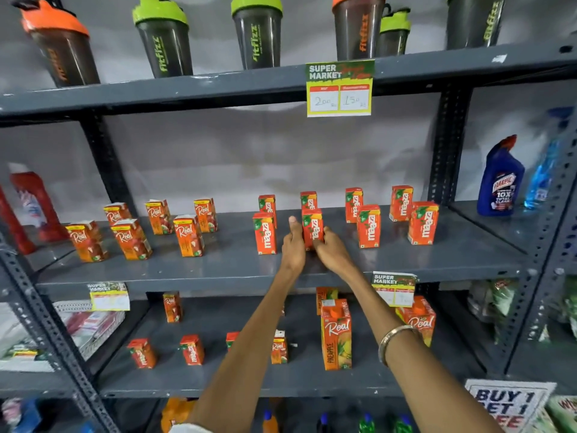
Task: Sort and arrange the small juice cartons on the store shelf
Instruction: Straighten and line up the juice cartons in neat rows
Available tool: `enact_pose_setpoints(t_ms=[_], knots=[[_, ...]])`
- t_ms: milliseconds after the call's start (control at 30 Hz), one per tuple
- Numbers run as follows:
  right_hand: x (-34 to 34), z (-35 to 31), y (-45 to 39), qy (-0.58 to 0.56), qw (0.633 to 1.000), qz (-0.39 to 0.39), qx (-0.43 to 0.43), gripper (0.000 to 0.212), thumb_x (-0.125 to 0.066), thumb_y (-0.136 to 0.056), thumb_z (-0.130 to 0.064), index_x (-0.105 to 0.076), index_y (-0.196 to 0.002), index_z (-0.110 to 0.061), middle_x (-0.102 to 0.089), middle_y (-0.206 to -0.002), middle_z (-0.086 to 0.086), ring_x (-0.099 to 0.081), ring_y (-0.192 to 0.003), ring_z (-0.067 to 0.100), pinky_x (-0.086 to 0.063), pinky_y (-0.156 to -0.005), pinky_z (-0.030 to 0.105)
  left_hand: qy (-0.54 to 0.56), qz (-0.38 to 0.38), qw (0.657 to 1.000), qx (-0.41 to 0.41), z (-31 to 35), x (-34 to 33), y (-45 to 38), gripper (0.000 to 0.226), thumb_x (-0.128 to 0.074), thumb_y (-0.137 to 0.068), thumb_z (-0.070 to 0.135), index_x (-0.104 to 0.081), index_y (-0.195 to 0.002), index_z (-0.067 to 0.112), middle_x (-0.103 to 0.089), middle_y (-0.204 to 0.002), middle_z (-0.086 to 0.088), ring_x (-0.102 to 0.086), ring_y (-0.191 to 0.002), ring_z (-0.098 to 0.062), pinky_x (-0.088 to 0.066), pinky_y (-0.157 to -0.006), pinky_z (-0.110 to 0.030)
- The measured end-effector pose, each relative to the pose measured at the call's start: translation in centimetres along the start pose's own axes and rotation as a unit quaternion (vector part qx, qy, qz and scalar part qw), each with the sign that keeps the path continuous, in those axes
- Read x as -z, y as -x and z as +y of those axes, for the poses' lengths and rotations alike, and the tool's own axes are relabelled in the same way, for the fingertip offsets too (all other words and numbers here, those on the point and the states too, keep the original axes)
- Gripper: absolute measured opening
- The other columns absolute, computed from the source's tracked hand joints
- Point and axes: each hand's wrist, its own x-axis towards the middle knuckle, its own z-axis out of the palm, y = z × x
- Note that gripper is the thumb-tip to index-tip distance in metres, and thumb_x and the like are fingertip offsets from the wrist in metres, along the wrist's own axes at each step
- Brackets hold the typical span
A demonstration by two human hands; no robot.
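Observation:
On the middle grey shelf (237, 264) stand small orange cartons in two groups. Several Real cartons (188, 235) are on the left and several Maaza cartons (368, 225) on the right, in a front and a back row. Both my hands hold one upright Maaza carton (312, 228) in the front row. My left hand (293, 245) presses its left side with the thumb up. My right hand (332, 251) grips its right side. Another Maaza carton (265, 233) stands just left of my left hand.
The lower shelf (249, 379) holds scattered small Maaza and Real cartons and tall Real pineapple cartons (336, 334). Shaker bottles (257, 29) line the top shelf. A price tag (339, 88) hangs above. Cleaner bottles (501, 178) stand at right, a red bottle (34, 201) at left.

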Motion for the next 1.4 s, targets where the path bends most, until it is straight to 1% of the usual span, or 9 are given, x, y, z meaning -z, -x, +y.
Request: enact_pose_setpoints(t_ms=[267, 367, 467, 567, 700, 1033, 1133, 1300, 1400], knots=[[-0.9, 1.2, 0.3, 0.002, 1.0, 0.003, -0.021, 0.013, -0.05, -0.101, -0.025, -0.052, -0.09, -0.033, -0.065, -0.102, 0.002, -0.067, -0.103, 0.025, -0.053, -0.089, 0.035, 0.007, -0.024, 0.999, 0.022, -0.7, 0.4, 0.6, 0.069, -0.018, -0.1, 0.065, -0.074, -0.101, 0.025, -0.074, -0.114, -0.012, -0.069, -0.109, -0.022, -0.048, -0.108, -0.049], [-0.8, 1.9, -0.1, 0.005, 0.999, 0.017, -0.048, 0.026, -0.051, -0.101, -0.024, -0.05, -0.125, -0.016, -0.066, -0.118, 0.008, -0.064, -0.114, 0.029, -0.052, -0.096, 0.039, 0.0, -0.017, 1.0, 0.006, 0.1, 0.1, 1.2, 0.066, -0.02, -0.104, 0.056, -0.071, -0.109, 0.015, -0.074, -0.11, -0.008, -0.069, -0.103, -0.017, -0.05, -0.106, -0.046], [-0.5, 2.7, 1.6, 0.025, 0.986, 0.162, -0.001, 0.062, -0.056, -0.097, -0.014, -0.029, -0.153, -0.015, -0.054, -0.142, 0.01, -0.055, -0.129, 0.026, -0.049, -0.105, 0.044, -0.003, 0.018, 0.999, -0.047, 0.6, -0.5, 3.1, 0.039, -0.036, -0.108, 0.034, -0.064, -0.116, 0.008, -0.071, -0.112, -0.002, -0.066, -0.102, -0.008, -0.052, -0.104, -0.034], [-1.4, 2.5, 3.8, -0.001, 0.953, 0.276, 0.126, 0.048, -0.059, -0.09, -0.001, -0.053, -0.136, -0.014, -0.058, -0.132, 0.005, -0.058, -0.121, 0.018, -0.053, -0.099, 0.035, -0.005, 0.045, 0.991, -0.123, 0.1, 1.5, 5.1, 0.035, -0.049, -0.106, 0.026, -0.062, -0.133, 0.008, -0.066, -0.133, -0.003, -0.061, -0.123, -0.011, -0.048, -0.104, -0.024], [-5.6, -0.7, 5.4, -0.093, 0.964, 0.198, 0.152, 0.044, -0.055, -0.091, 0.004, -0.057, -0.131, -0.014, -0.064, -0.126, -0.001, -0.061, -0.113, 0.008, -0.049, -0.09, 0.011, -0.013, 0.094, 0.981, -0.17, -0.6, 7.5, 6.9, 0.027, -0.051, -0.105, 0.018, -0.069, -0.121, 0.007, -0.074, -0.118, -0.006, -0.068, -0.114, -0.019, -0.053, -0.1, -0.039], [-23.6, -7.2, 3.6, -0.127, 0.988, 0.001, 0.087, 0.049, -0.049, -0.094, -0.002, -0.046, -0.143, -0.009, -0.053, -0.144, 0.007, -0.052, -0.132, 0.02, -0.042, -0.11, 0.029, -0.026, 0.277, 0.944, -0.175, 0.5, 26.6, 7.2, 0.031, -0.049, -0.106, 0.02, -0.06, -0.132, 0.008, -0.067, -0.125, 0.006, -0.06, -0.113, 0.002, -0.047, -0.096, -0.017], [-29.7, -9.6, 1.9, -0.072, 0.996, -0.047, 0.026, 0.06, -0.051, -0.097, -0.014, -0.028, -0.153, -0.008, -0.036, -0.157, 0.011, -0.037, -0.144, 0.026, -0.033, -0.117, 0.037, -0.044, 0.258, 0.956, -0.131, 0.4, 32.7, 5.0, 0.041, -0.043, -0.107, 0.034, -0.05, -0.143, 0.015, -0.055, -0.143, 0.003, -0.051, -0.13, -0.008, -0.039, -0.112, -0.032], [-35.7, -13.0, -0.2, -0.033, 0.998, -0.038, -0.026, 0.058, -0.052, -0.1, -0.026, -0.03, -0.15, -0.005, -0.047, -0.149, 0.015, -0.046, -0.136, 0.032, -0.039, -0.103, 0.035, -0.033, 0.169, 0.983, -0.07, 2.2, 37.8, 2.6, 0.035, -0.027, -0.109, 0.039, -0.059, -0.097, 0.036, -0.063, -0.097, 0.018, -0.059, -0.084, 0.016, -0.044, -0.086, -0.015], [-39.2, -13.3, -0.7, -0.025, 0.998, -0.04, -0.04, 0.045, -0.053, -0.099, -0.018, -0.043, -0.141, -0.006, -0.058, -0.138, 0.013, -0.054, -0.129, 0.031, -0.041, -0.098, 0.032, -0.031, 0.12, 0.992, -0.009, 1.4, 40.9, 1.3, 0.054, -0.019, -0.106, 0.051, -0.067, -0.092, 0.033, -0.07, -0.094, 0.011, -0.065, -0.089, 0.007, -0.047, -0.084, -0.012]])
